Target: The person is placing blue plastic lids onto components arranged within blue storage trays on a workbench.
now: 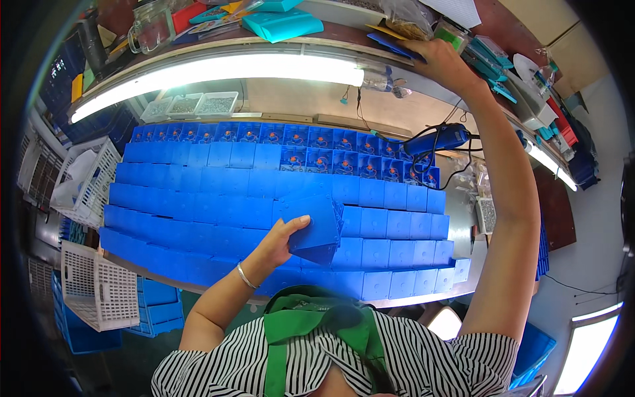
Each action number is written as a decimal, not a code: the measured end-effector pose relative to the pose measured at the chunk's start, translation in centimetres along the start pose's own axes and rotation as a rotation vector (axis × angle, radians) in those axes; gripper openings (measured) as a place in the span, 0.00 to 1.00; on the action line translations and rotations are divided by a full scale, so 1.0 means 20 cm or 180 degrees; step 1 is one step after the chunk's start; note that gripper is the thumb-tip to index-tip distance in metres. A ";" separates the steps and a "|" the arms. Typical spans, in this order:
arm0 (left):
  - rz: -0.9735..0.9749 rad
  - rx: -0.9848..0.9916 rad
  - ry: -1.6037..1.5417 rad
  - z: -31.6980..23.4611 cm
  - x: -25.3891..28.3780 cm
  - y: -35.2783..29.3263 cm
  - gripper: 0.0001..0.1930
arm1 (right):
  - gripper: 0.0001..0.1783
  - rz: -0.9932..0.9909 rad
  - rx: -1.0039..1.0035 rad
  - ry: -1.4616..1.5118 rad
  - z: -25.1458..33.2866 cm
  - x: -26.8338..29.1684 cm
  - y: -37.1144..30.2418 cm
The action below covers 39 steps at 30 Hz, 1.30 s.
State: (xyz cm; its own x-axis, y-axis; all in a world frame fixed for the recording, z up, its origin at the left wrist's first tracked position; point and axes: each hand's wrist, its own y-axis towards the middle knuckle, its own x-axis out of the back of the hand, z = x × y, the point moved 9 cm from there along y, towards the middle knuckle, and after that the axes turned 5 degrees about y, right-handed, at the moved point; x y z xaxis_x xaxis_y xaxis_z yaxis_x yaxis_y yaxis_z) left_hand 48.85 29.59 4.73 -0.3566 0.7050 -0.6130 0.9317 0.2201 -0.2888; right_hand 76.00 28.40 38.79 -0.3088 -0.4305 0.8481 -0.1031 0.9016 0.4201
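My left hand (281,239) grips a fanned stack of flat blue plastic covers (317,228), thumb on top, above the rows of blue boxes. My right hand (440,61) is raised to the shelf edge at the upper right. Its fingers are closed at a flat dark blue piece (391,46), partly hidden, beside a yellow one. Below, blue boxes stand in long curved rows. Open boxes (319,141) in the two far rows show wires and small orange-red parts inside. The nearer rows present flat blue tops (376,284).
A blue corded power tool (436,140) with looped black cable hangs at the right over the boxes. A lit tube lamp (218,76) runs beneath the shelf. White trays of small parts (218,104) sit at the back left. White crates (99,284) stand at the left.
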 end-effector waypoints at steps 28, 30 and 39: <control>-0.0321 -0.0396 -0.0019 -0.01 -0.23 0.06 0.22 | 0.21 -0.0415 -0.0165 -0.0187 -0.05 0.06 -0.02; -0.0294 -0.0405 -0.0002 -0.03 -0.25 0.10 0.22 | 0.17 -0.0863 -0.0152 -0.0062 -0.09 0.13 0.02; -0.0164 -0.0587 -0.0281 -0.11 -0.34 0.18 0.23 | 0.15 -0.0655 -0.0749 0.1060 -0.03 0.10 -0.02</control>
State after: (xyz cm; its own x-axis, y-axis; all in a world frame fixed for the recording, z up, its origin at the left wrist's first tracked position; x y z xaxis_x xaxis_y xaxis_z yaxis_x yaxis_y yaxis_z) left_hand 54.79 27.04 9.57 -0.4013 0.6295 -0.6653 0.9059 0.3798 -0.1871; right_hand 75.98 27.17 40.60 0.0203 -0.6244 0.7808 0.0992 0.7784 0.6199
